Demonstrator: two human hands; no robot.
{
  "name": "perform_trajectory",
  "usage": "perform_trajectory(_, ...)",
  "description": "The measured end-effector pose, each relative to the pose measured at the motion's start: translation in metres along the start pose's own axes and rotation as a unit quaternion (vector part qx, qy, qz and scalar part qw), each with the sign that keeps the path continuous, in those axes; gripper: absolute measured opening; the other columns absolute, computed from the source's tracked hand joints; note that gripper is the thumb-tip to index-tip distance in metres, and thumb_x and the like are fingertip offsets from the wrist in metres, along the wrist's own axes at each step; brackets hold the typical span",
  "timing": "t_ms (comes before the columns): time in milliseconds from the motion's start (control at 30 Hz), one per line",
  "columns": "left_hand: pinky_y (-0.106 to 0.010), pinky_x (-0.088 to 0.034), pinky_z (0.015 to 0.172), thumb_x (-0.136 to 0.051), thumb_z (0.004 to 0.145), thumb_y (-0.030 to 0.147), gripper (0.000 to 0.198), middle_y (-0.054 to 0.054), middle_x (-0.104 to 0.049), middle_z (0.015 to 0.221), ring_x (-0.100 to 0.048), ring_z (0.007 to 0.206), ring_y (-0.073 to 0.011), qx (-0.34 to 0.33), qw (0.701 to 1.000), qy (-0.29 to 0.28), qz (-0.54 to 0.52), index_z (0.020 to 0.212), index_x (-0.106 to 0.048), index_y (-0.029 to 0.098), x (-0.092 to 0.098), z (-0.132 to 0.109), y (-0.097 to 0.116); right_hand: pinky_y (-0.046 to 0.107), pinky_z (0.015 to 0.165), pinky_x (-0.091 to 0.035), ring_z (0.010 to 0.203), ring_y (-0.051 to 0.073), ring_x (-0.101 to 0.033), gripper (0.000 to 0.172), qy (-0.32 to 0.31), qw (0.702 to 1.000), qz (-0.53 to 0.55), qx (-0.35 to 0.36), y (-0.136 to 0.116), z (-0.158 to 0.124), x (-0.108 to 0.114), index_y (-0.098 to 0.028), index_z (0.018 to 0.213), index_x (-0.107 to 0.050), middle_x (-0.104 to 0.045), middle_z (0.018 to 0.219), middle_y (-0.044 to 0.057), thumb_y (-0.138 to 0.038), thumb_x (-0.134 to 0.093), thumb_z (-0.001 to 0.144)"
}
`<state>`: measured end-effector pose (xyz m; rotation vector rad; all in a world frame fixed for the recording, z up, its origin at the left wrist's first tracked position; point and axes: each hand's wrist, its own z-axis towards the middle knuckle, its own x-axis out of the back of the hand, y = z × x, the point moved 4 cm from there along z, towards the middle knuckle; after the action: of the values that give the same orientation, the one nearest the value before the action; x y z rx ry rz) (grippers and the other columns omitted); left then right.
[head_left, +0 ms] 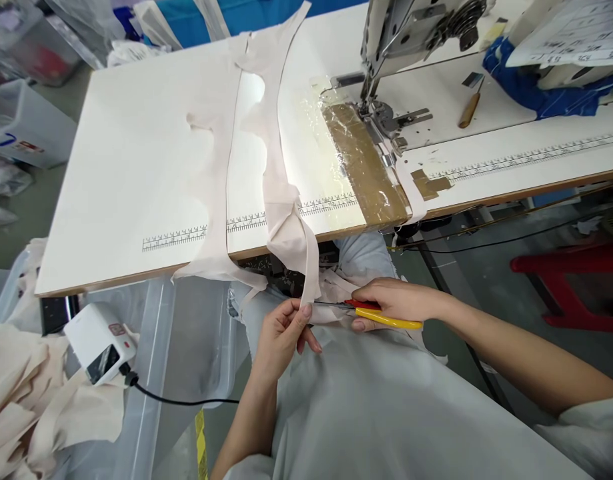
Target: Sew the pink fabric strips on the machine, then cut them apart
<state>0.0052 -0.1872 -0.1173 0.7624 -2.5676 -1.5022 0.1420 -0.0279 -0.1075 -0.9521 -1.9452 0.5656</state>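
The white table [121,153] is the largest thing here, and it serves best as a rest for the cloth's weight, so that little drags on the cut. The sewing machine [401,40] stands well apart from the work, toward the table's far side. Across the tabletop runs the pale fabric strip [276,160], its near end hanging over the front edge to the lap; a light, even tension there should give the cleanest snip. The right hand [393,300] is closed round the scissors' handles, and the left hand [286,327] pinches the strip's end narrowly, right beside the blade tips, so those fingertips would be safer drawn a little back. Smallest are the yellow-and-red scissors [389,319], pointing left at the strip; how far their blades are parted I cannot tell, and short tip cuts seem wisest.
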Motion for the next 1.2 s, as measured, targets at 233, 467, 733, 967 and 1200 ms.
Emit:
perform_trajectory(233, -0.02, -0.028, 0.038, -0.068, 0.081, 0.06, 0.043, 0.002, -0.062, 0.043, -0.058, 0.037, -0.0136, -0.001, 1.0, 0.013, 0.007, 0.084, -0.061, 0.018, 0.003, -0.001, -0.007, 0.028, 0.053, -0.022, 0.055, 0.015, -0.04, 0.051, 0.047, 0.992, -0.111, -0.027, -0.006, -0.001, -0.001, -0.023, 0.067, -0.04, -0.048, 0.06, -0.001, -0.068, -0.049, 0.088)
perform_trajectory(467, -0.021, -0.028, 0.039, -0.069, 0.08, 0.061, 0.043, 0.002, -0.06, 0.041, -0.056, 0.036, -0.0134, -0.002, 1.0, 0.025, 0.003, 0.081, -0.061, 0.018, 0.003, -0.002, -0.007, 0.028, 0.053, -0.022, 0.052, 0.015, -0.042, 0.052, 0.082, 0.99, -0.115, -0.028, -0.009, -0.002, -0.002, -0.022, 0.061, -0.043, -0.051, 0.058, 0.0, -0.065, -0.053, 0.087)
perform_trajectory(733, -0.021, -0.027, 0.04, -0.068, 0.08, 0.062, 0.044, 0.002, -0.059, 0.041, -0.054, 0.036, -0.0134, 0.005, 1.0, 0.015, 0.017, 0.079, -0.059, 0.019, 0.002, 0.0, -0.01, 0.028, 0.054, -0.02, 0.057, 0.016, -0.05, 0.045, 0.098, 0.987, -0.131, -0.012, -0.012, 0.002, -0.003, -0.021, 0.068, -0.051, -0.062, 0.068, 0.003, -0.061, -0.053, 0.089)
perform_trajectory(967, -0.022, -0.03, 0.041, -0.062, 0.084, 0.064, 0.045, 0.002, -0.057, 0.041, -0.052, 0.036, -0.0133, 0.016, 0.999, 0.009, 0.047, 0.082, -0.058, 0.019, 0.008, -0.001, -0.01, 0.028, 0.054, -0.02, 0.054, 0.015, -0.046, 0.042, 0.105, 0.985, -0.132, -0.022, -0.007, 0.005, -0.004, -0.021, 0.063, -0.047, -0.058, 0.061, 0.003, -0.054, -0.052, 0.089)
perform_trajectory(1200, -0.03, -0.046, 0.063, -0.064, 0.087, 0.046, 0.033, -0.008, -0.067, 0.105, -0.058, 0.073, -0.0176, -0.227, 0.871, 0.276, 0.337, 0.11, -0.065, 0.022, 0.03, 0.001, 0.039, 0.027, 0.053, -0.023, 0.053, 0.013, -0.035, 0.051, 0.157, 0.987, -0.016, 0.0, 0.011, -0.014, -0.021, -0.023, 0.064, -0.031, -0.042, 0.058, -0.003, -0.065, -0.05, 0.086)
